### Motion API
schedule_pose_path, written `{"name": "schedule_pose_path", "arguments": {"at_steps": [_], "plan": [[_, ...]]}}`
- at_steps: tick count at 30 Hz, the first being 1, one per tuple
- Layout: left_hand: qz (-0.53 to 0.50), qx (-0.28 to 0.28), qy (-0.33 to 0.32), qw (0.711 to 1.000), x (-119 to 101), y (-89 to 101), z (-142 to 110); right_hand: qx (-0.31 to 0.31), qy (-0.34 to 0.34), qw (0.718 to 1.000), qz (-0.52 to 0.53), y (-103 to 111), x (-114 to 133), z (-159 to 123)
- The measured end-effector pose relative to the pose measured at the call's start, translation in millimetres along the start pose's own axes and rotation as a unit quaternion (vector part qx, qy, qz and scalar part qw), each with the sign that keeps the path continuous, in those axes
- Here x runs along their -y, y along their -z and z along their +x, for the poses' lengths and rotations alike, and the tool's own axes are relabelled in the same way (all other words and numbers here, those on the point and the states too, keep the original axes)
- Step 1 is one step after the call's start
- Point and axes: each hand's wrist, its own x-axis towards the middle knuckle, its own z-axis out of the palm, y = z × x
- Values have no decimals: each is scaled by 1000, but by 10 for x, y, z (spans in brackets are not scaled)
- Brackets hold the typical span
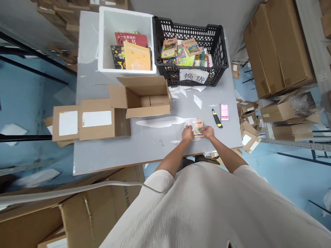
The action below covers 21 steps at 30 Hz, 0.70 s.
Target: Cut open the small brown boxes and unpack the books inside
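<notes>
The right hand [208, 131] has its thumb and fingertips drawn close together, seemingly pinching the right edge of a small book [199, 128]. The left hand [187, 133] is at the book's left edge with its fingers bent in by some whitish film [190, 122]; whether they pinch the film or only press on it, I cannot tell. The book lies on the table [129, 151], near the person's side, between the two hands.

A long white strip [160, 121] runs out to the left of the book. A cutter [217, 119] lies to its right, and a pink item [224, 112], blurred, just beyond the cutter. Paper scraps [198, 101] are scattered on the far side of the book.

Left of the book and a little farther off stands an open box [147, 112], with a labelled box [97, 128] beyond it on the same side. Straight across from the book is a black crate [218, 74] of books, and to that crate's left a white bin [102, 41] holding more.

I judge the work on this book to be partway: its printed cover shows at the right, while the film at its left has yet to be dealt with. Whether it is coming off or going on is unclear.
</notes>
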Motion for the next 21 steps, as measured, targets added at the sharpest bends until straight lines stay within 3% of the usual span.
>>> {"name": "schedule_pose_path", "arguments": {"at_steps": [7,11,14,18,21], "plan": [[58,5,-17,998,149,199,-1,-69,-5,997,16,207,-182,143],[72,-17,-66,995,316,390,-100,-115,142,983,24,168,-78,96],[55,-49,-116,991,382,516,-188,-52,234,969,61,80,188,15],[-8,-121,-163,979,369,681,-255,63,225,962,140,15,595,-112],[-67,-167,-193,965,294,849,-289,124,224,939,228,45,842,-218]]}}
